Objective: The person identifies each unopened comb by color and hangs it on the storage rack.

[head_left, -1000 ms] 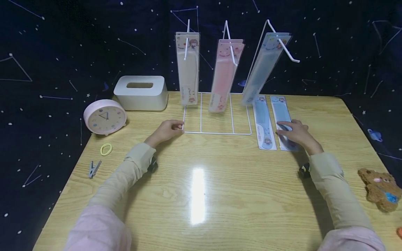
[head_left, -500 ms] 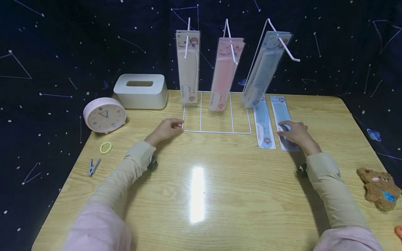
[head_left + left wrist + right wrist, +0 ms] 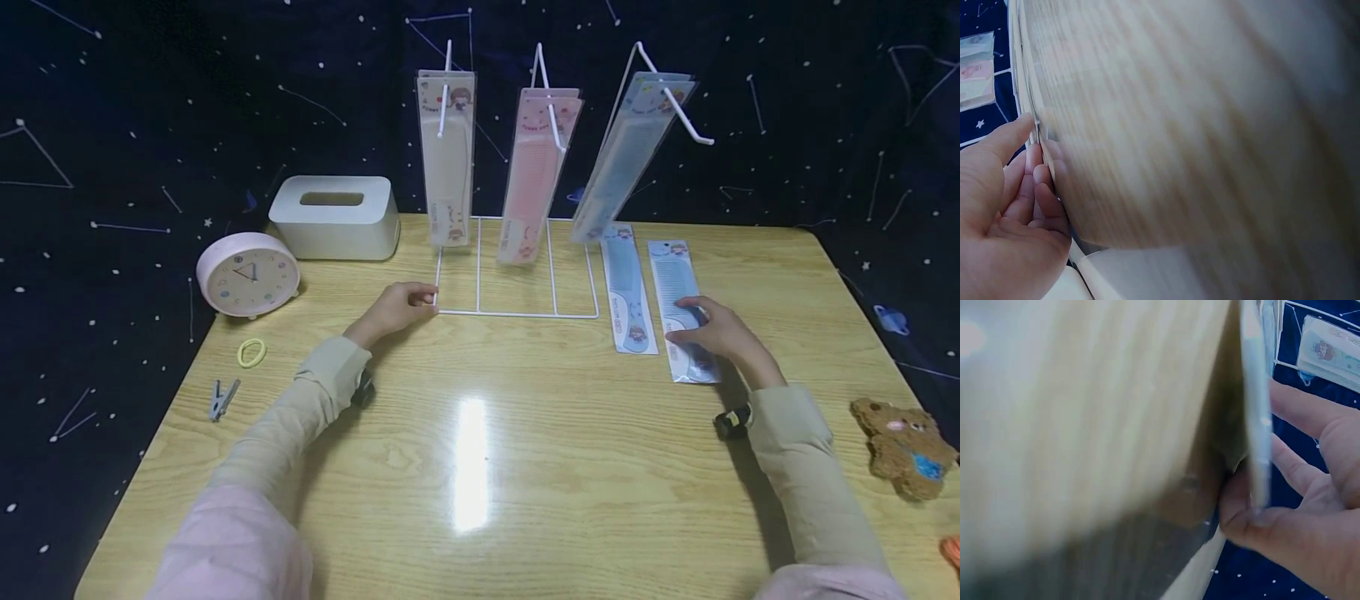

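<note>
My left hand (image 3: 396,312) holds the front left corner of the white wire rack's base (image 3: 517,315), thumb and fingertips at the wire. On the right, my right hand (image 3: 722,335) grips a blue packaged comb (image 3: 675,279) from its right side. In the right wrist view this comb (image 3: 1256,412) appears edge-on, its near end between thumb and fingers and a dark shadow beside it. Another blue packaged comb (image 3: 624,292) lies flat between it and the rack. Packaged combs hang from the rack's three hooks: cream (image 3: 447,167), pink (image 3: 532,175) and blue (image 3: 633,158).
A white tissue box (image 3: 336,225) and a pink round clock (image 3: 249,277) stand at the back left. Nearer are a yellow hair tie (image 3: 252,353) and a grey clip (image 3: 222,400). A brown bear plush (image 3: 906,450) lies at the right edge, with something orange (image 3: 952,552) below it.
My right hand has drawn the right blue packaged comb toward me, away from the table's back edge. The left hand keeps its place on the rack base; the hanging blue combs sway slightly.
</note>
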{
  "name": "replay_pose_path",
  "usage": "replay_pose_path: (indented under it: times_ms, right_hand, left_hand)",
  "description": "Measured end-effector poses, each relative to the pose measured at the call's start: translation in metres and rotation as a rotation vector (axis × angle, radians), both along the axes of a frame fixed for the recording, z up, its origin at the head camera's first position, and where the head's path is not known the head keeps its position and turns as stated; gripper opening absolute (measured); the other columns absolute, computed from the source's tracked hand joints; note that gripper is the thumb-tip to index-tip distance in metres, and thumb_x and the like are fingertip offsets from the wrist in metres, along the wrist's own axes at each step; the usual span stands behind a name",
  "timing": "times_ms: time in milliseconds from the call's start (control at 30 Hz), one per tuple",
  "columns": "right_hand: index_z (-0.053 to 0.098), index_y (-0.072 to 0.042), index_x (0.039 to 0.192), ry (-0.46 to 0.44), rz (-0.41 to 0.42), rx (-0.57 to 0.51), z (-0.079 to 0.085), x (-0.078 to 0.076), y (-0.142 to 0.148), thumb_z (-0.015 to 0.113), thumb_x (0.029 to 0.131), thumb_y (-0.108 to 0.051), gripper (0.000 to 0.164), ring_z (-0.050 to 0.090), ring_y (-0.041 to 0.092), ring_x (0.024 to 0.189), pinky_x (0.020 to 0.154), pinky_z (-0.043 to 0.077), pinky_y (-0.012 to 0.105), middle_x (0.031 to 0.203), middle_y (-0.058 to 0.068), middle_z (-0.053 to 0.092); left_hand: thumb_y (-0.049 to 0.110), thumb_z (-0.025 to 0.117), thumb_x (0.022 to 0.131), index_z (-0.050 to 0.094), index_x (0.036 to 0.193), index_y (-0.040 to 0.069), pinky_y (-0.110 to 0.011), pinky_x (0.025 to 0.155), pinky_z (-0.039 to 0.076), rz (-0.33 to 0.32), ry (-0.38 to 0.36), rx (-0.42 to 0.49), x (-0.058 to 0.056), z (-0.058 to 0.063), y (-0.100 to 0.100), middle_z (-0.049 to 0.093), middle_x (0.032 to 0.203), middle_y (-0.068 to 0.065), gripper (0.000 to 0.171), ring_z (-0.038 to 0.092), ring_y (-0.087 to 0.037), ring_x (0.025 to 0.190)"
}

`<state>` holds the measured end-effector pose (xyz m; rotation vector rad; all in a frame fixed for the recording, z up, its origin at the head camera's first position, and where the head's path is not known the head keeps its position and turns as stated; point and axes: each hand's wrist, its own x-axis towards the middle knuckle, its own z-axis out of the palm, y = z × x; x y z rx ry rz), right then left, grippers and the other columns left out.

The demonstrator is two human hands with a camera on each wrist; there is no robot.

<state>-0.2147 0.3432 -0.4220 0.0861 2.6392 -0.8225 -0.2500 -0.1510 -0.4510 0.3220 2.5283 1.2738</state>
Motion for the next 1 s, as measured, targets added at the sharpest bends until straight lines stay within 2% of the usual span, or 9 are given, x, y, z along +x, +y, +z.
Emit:
replay_pose_path:
  times_ms: [233,400,567,733,833,867,900,933,1000]
  right_hand:
    - [0.012,0.002,0.149,0.028,-0.023,-0.047,0.000,0.008,0.001,0.067,0.085,-0.017,0.087,0.011,0.058,0.133,0.106,0.015,0.068,0.147,0.039,0.007]
    - [0.007,0.003,0.150,0.104,-0.074,-0.059,0.001,0.020,-0.001,0.067,0.084,-0.010,0.090,0.007,0.057,0.134,0.107,0.012,0.067,0.148,0.038,0.006]
    - [0.006,-0.001,0.151,0.206,-0.106,-0.133,0.011,0.038,-0.006,0.068,0.085,-0.010,0.091,0.003,0.056,0.135,0.106,0.009,0.069,0.152,0.033,0.003]
    - [0.008,-0.008,0.153,0.317,-0.138,-0.187,0.029,0.059,-0.021,0.068,0.087,-0.013,0.089,0.021,0.058,0.130,0.100,0.024,0.071,0.153,0.031,0.009]
    - [0.009,-0.017,0.154,0.374,-0.176,-0.217,0.043,0.071,-0.031,0.069,0.087,-0.017,0.089,0.030,0.054,0.126,0.096,0.031,0.070,0.153,0.027,0.014]
    - [0.009,-0.019,0.154,0.400,-0.185,-0.228,0.048,0.076,-0.034,0.069,0.087,-0.018,0.090,0.033,0.051,0.125,0.095,0.033,0.068,0.152,0.026,0.017]
    - [0.011,-0.022,0.154,0.433,-0.194,-0.246,0.052,0.079,-0.037,0.070,0.087,-0.017,0.090,0.036,0.045,0.126,0.098,0.038,0.061,0.152,0.025,0.020]
    - [0.012,-0.023,0.154,0.473,-0.199,-0.264,0.057,0.083,-0.041,0.071,0.086,-0.015,0.090,0.040,0.038,0.125,0.099,0.042,0.051,0.151,0.023,0.023]
    - [0.017,-0.024,0.153,0.570,-0.199,-0.314,0.065,0.091,-0.047,0.072,0.083,-0.008,0.090,0.047,0.021,0.118,0.093,0.048,0.028,0.146,0.019,0.031]
  left_hand:
    - [0.012,0.063,0.090,0.054,0.129,-0.004,-0.035,0.090,0.047,-0.006,0.020,0.003,0.000,-0.001,-0.002,0.062,0.108,-0.016,0.043,0.056,-0.026,0.099]
    - [0.012,0.064,0.090,0.054,0.129,-0.005,-0.031,0.086,0.048,-0.023,0.030,0.014,0.000,-0.002,-0.003,0.062,0.105,-0.015,0.044,0.057,-0.024,0.096]
    - [0.011,0.064,0.089,0.055,0.128,-0.005,-0.033,0.088,0.048,-0.022,0.035,0.020,0.000,0.000,-0.003,0.062,0.106,-0.016,0.043,0.057,-0.025,0.097]
    - [0.011,0.063,0.090,0.054,0.129,-0.005,-0.036,0.091,0.047,-0.020,0.029,0.020,0.001,0.002,-0.003,0.062,0.107,-0.017,0.043,0.056,-0.026,0.099]
    - [0.011,0.063,0.090,0.054,0.129,-0.005,-0.035,0.090,0.047,-0.019,0.026,0.019,0.002,0.003,-0.002,0.062,0.107,-0.016,0.043,0.056,-0.026,0.098]
    - [0.011,0.063,0.090,0.054,0.129,-0.005,-0.035,0.090,0.047,-0.019,0.026,0.017,0.002,0.003,-0.002,0.062,0.107,-0.016,0.043,0.056,-0.026,0.098]
    - [0.011,0.064,0.090,0.054,0.129,-0.005,-0.035,0.090,0.047,-0.020,0.026,0.017,0.002,0.003,-0.002,0.062,0.106,-0.016,0.043,0.056,-0.026,0.098]
    - [0.012,0.064,0.090,0.054,0.129,-0.005,-0.034,0.090,0.047,-0.020,0.027,0.014,0.002,0.003,-0.002,0.062,0.106,-0.016,0.043,0.056,-0.025,0.098]
    - [0.012,0.064,0.090,0.054,0.129,-0.004,-0.034,0.089,0.047,-0.020,0.027,0.012,0.001,0.002,-0.002,0.062,0.106,-0.015,0.043,0.056,-0.025,0.098]
